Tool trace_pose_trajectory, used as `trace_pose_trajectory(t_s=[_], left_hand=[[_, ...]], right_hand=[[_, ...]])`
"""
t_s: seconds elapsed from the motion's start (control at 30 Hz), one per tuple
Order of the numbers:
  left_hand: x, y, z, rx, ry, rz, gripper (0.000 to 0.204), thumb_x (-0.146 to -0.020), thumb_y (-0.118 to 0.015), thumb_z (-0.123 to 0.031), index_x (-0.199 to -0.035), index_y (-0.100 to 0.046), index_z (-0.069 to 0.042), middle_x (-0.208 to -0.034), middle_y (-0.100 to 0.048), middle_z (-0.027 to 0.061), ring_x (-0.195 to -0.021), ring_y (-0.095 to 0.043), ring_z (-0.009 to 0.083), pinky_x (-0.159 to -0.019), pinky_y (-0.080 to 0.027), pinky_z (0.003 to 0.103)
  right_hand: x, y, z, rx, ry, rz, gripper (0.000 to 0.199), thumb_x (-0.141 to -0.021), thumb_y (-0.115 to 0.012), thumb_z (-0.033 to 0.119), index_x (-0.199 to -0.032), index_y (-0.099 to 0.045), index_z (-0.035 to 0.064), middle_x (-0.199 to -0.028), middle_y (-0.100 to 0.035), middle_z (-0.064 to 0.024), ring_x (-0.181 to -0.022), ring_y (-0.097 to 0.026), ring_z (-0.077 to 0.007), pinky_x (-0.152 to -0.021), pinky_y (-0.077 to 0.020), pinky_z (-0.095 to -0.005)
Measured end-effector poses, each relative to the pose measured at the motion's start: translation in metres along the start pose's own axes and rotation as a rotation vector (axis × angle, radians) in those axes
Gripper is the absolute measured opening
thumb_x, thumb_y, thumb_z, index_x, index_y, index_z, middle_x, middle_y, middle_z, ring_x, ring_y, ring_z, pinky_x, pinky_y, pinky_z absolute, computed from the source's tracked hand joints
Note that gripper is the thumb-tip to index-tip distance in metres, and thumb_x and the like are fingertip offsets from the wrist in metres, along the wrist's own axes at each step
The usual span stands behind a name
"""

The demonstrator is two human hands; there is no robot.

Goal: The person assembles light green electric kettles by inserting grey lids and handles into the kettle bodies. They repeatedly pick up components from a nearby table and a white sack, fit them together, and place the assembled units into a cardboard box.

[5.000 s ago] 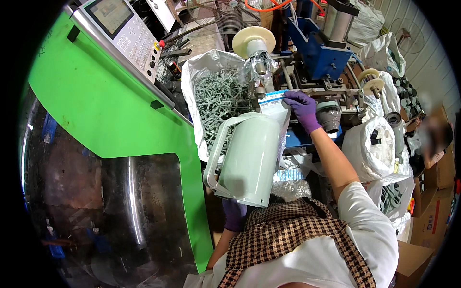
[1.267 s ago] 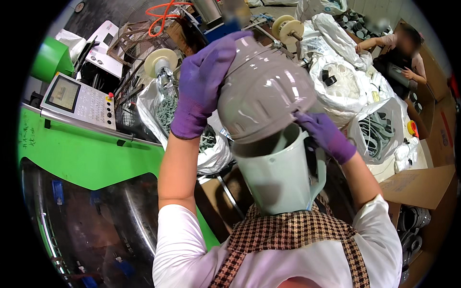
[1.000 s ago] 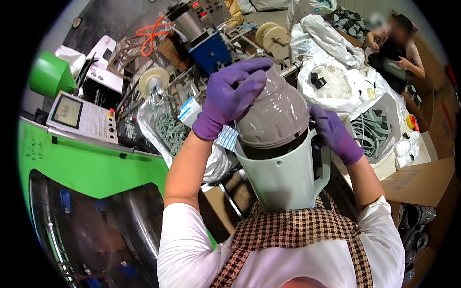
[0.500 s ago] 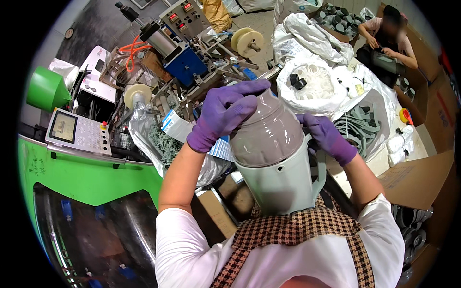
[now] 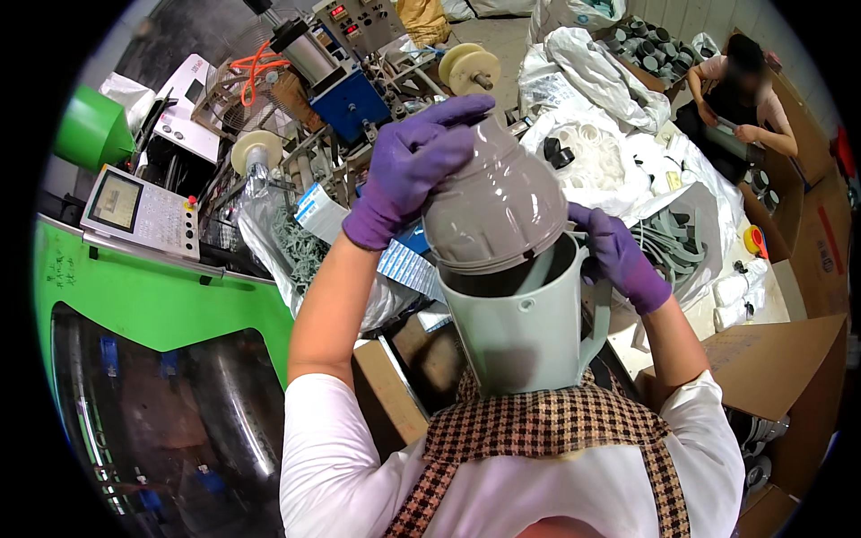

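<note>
Both hands gloved in purple, raised at chest height before a checked apron. Left hand spread wide over top and side of grey domed insert, fingers reaching across its crown. Right hand curled at far rim of pale green jug shell, fingertips on upper edge beside handle; exact pinch hidden behind rim.

Grey domed insert: glossy, ribbed in stepped rings, flared skirt at bottom, seated tilted in mouth of jug shell, lower edge partly inside. Jug shell: smooth, matte, tapered toward base, open top facing upward and away, held close against chest.

Surroundings: green moulding machine with dark curved window at left, grey control panel with screen above it. Blue machine block with orange hoses and cream spools behind. Clear bag of grey parts just beyond left forearm. White sacks and cardboard boxes at right. Second person seated at far right, hands busy over own work.
</note>
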State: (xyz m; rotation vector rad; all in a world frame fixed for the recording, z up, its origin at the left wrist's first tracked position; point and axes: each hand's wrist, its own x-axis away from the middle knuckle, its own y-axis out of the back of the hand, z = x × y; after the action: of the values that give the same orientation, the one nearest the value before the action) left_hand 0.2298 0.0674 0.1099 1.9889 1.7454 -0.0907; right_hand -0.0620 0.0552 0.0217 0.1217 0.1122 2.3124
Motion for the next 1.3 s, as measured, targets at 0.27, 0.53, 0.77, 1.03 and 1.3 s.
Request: trace_pose_trajectory(t_s=[0.27,0.53,0.77,1.03,1.3], left_hand=[[-0.002,-0.009,-0.001,-0.014,-0.025,0.057,0.056,-0.089,-0.061,-0.037,-0.124,-0.064,0.006,-0.125,-0.065,0.0151,-0.111,-0.062,0.0201,-0.098,-0.047,0.032],[0.005,-0.010,0.003,-0.022,0.023,0.047,0.062,-0.089,-0.061,-0.046,-0.123,-0.064,0.007,-0.124,-0.066,0.0155,-0.112,-0.062,0.0213,-0.099,-0.046,0.033],[0.006,-0.005,0.019,-0.083,0.041,0.131,0.054,-0.092,-0.061,-0.040,-0.123,-0.065,0.004,-0.124,-0.066,0.0149,-0.113,-0.062,0.0205,-0.101,-0.045,0.032],[0.012,-0.014,0.033,-0.104,0.062,0.057,0.048,-0.093,-0.059,-0.036,-0.121,-0.067,0.002,-0.119,-0.069,0.0140,-0.111,-0.063,0.0201,-0.100,-0.046,0.032],[0.013,-0.018,0.063,-0.090,0.058,-0.034,0.040,-0.087,-0.056,-0.023,-0.113,-0.069,0.005,-0.116,-0.070,0.0161,-0.101,-0.065,0.0201,-0.093,-0.050,0.033]], right_hand=[[-0.010,0.004,-0.005,0.135,0.106,0.006,0.041,-0.102,-0.041,0.020,-0.139,-0.050,0.0047,-0.126,-0.064,-0.0160,-0.112,-0.061,-0.0255,-0.098,-0.0456,-0.0350],[-0.018,0.009,-0.006,0.149,0.151,0.055,0.038,-0.104,-0.039,0.024,-0.133,-0.055,0.0041,-0.123,-0.065,-0.0176,-0.113,-0.063,-0.0294,-0.100,-0.0457,-0.0359],[-0.023,0.010,-0.018,0.174,0.152,0.088,0.039,-0.106,-0.038,0.027,-0.132,-0.055,0.0037,-0.123,-0.066,-0.0168,-0.114,-0.063,-0.0295,-0.101,-0.0455,-0.0361],[-0.044,0.013,0.003,0.366,0.288,-0.050,0.059,-0.106,-0.037,0.041,-0.146,-0.037,-0.0023,-0.139,-0.052,-0.0249,-0.129,-0.052,-0.0342,-0.108,-0.0390,-0.0374],[-0.083,-0.038,0.046,0.263,0.153,-0.041,0.093,-0.086,-0.067,0.054,-0.153,-0.024,0.0064,-0.141,-0.051,-0.0251,-0.125,-0.055,-0.0397,-0.102,-0.0439,-0.0400]])
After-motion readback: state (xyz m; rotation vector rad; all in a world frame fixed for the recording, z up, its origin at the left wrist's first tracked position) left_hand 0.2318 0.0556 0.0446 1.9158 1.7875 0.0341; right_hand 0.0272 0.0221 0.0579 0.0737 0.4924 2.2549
